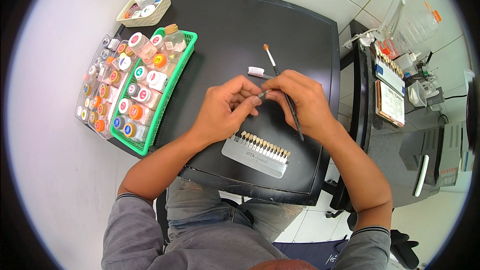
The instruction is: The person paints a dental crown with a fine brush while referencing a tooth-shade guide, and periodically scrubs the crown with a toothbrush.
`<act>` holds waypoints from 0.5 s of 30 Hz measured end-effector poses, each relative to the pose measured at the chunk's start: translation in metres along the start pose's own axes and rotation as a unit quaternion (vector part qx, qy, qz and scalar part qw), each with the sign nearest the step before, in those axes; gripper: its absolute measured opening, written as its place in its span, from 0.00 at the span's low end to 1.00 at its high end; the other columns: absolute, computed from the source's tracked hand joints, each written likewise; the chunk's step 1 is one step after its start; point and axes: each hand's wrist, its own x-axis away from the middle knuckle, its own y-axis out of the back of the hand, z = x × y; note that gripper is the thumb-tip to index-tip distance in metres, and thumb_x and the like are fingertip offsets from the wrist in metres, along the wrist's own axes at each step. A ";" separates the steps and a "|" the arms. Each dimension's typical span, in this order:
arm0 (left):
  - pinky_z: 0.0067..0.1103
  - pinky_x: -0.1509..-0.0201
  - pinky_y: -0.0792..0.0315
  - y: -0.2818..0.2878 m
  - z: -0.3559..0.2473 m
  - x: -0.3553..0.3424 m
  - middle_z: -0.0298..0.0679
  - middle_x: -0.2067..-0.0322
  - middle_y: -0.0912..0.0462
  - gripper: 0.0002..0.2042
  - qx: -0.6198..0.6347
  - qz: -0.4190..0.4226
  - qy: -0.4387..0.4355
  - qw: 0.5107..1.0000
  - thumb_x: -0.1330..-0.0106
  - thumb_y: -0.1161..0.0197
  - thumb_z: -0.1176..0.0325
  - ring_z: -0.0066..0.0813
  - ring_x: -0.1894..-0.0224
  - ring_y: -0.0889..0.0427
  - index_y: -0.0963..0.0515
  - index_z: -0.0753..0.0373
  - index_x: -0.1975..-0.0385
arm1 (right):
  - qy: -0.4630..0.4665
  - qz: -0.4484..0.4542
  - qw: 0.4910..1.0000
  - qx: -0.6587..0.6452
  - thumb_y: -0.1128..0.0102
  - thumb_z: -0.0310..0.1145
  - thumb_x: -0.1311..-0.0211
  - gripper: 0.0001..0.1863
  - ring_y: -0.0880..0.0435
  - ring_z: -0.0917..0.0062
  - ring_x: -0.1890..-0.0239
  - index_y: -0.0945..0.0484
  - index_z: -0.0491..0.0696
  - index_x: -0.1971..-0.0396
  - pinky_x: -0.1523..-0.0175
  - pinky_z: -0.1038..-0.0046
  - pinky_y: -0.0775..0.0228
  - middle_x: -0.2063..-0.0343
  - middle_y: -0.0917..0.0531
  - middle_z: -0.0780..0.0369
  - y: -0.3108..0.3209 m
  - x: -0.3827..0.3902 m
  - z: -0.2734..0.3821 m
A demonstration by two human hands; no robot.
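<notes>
My left hand (231, 102) and my right hand (306, 101) meet above the black table, fingertips pinched round a small greyish piece (262, 94); its kind is too small to make out. A thin brush (270, 58) with orange-brown bristles and a black handle runs behind my right fingers and shows again below the palm; I cannot tell if the hand grips it. Beyond the fingertips lies a toothbrush (256, 71) with white bristles, its clear handle partly covered by my right hand. Nearer me rests a grey tooth shade guide (254, 157) with a row of tooth-coloured tabs.
At the left stand a green basket (186, 52) and a clear tray (82, 92), both full of jars with coloured lids. A cream basket (161, 12) of small containers sits at the far left corner. Right of the table, a second dark desk (372, 142) carries a notebook (390, 104) and equipment.
</notes>
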 end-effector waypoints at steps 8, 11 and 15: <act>0.15 0.60 0.22 0.005 0.003 -0.002 0.40 0.57 0.10 0.12 -0.007 -0.036 0.042 0.998 0.16 0.37 0.72 0.18 0.62 0.10 0.17 0.69 0.40 | -0.073 -0.086 0.991 -0.070 0.32 0.28 0.20 0.07 0.11 0.69 0.67 0.09 0.42 0.53 0.61 0.69 0.21 0.63 0.09 0.55 0.012 -0.002 0.010; 0.14 0.61 0.23 0.007 0.009 -0.003 0.40 0.57 0.10 0.12 -0.005 -0.035 0.025 0.999 0.16 0.37 0.71 0.17 0.63 0.11 0.17 0.69 0.41 | -0.074 -0.096 0.989 -0.083 0.31 0.28 0.21 0.07 0.11 0.68 0.67 0.09 0.40 0.58 0.62 0.68 0.21 0.63 0.08 0.56 0.008 0.000 0.014; 0.14 0.64 0.24 0.006 0.007 -0.003 0.38 0.58 0.10 0.12 -0.007 -0.029 0.039 0.999 0.16 0.36 0.71 0.16 0.64 0.11 0.17 0.69 0.41 | -0.051 -0.093 0.991 -0.076 0.30 0.29 0.21 0.08 0.12 0.67 0.69 0.10 0.40 0.60 0.63 0.67 0.22 0.64 0.08 0.56 0.000 0.001 0.014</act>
